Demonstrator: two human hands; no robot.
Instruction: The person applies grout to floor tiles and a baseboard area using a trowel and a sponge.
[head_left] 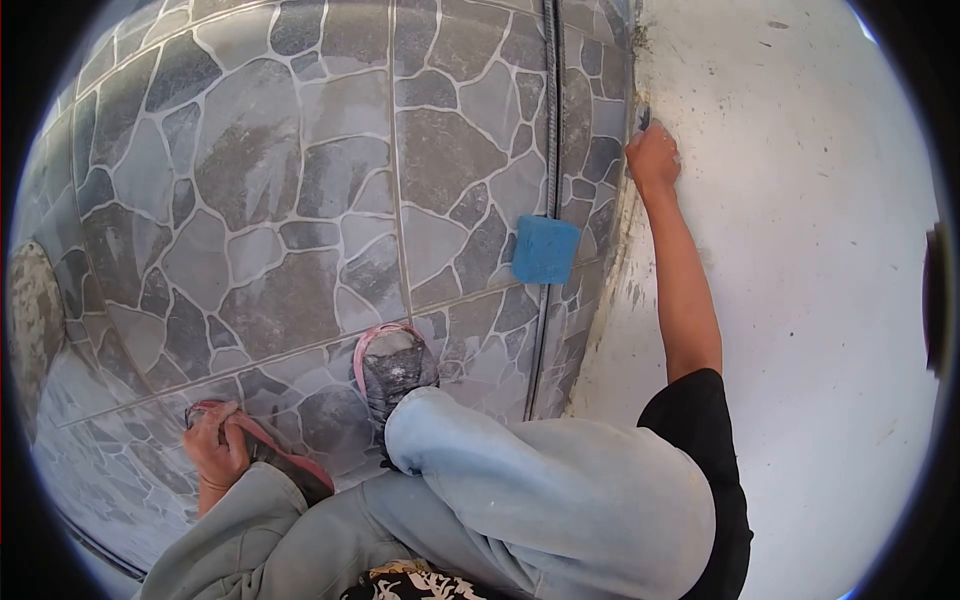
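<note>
"What's in the right grip [655,155]?"
"A small dark tool [644,118], and it's clamped round that. Only a short, narrow end pokes out; the rest is hidden, so I can't make out its shape."
"Where is it exactly?"
"At the edge where the stone-patterned floor [250,120] meets that stained white surface [800,250], well past the blue block [545,250]."
"That block covers part of the long dark strip [555,110]."
"And the left grip [215,450]?"
"Curled, by the toe of the pink-edged shoe [290,462]. Whether it's closed on anything, I can't tell. The trouser leg [225,540] hides most of that forearm."
</note>
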